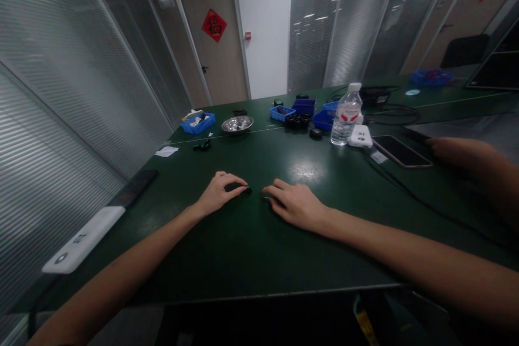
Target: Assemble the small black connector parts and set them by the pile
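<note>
Both of my hands rest on the dark green table (251, 238). My left hand (221, 192) is curled, its fingertips pinched on a small black part (247, 190) lying on the table. My right hand (294, 203) lies just to the right with its fingers bent down onto the tabletop; something small and dark shows under its fingertips, too small to name. The two hands are a few centimetres apart.
Farther back stand a water bottle (346, 114), a white box (360, 135), a phone (401, 151), a steel bowl (237, 124), several blue bins (198, 122) and black parts (298, 121). Another person's arm (470, 154) lies at the right. A white-and-black device (87, 235) sits at the left edge. A cable (425, 203) crosses the right side.
</note>
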Tool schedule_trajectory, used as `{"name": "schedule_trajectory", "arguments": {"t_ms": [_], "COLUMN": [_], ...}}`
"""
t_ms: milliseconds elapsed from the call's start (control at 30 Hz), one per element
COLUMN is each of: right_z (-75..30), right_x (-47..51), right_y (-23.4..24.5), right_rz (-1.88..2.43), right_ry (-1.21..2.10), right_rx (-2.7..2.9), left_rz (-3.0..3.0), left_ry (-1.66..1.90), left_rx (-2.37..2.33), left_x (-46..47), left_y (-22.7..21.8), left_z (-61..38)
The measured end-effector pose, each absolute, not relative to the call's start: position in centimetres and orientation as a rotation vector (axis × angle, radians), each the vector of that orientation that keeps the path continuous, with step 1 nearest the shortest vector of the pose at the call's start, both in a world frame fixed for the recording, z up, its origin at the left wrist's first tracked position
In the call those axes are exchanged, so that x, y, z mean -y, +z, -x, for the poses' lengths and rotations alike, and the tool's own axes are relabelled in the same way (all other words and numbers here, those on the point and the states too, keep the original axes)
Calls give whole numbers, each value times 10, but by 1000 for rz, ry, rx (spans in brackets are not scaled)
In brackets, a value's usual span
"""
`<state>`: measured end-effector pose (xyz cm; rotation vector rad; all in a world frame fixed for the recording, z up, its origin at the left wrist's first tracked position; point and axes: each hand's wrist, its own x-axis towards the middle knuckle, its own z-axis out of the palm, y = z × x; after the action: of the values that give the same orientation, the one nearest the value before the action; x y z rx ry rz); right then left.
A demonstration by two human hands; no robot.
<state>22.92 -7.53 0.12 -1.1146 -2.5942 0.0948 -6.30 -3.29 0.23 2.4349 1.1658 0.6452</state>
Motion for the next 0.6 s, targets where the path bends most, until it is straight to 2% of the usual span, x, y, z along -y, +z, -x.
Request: {"name": "schedule_trajectory", "arguments": {"t_ms": [433, 600], "right_z": [-231, -232], "right_x": [76, 77], "right_y": [4, 4], "right_rz": [1104, 1093], "right_ry": [147, 149], "right_rx": [2593, 2584], "left_rz": [-2470, -2350], "left_ry": [594, 706], "left_rx": [-1206, -1513], "left_x": [27, -8], "left_y": [7, -5], "left_z": [71, 118]}}
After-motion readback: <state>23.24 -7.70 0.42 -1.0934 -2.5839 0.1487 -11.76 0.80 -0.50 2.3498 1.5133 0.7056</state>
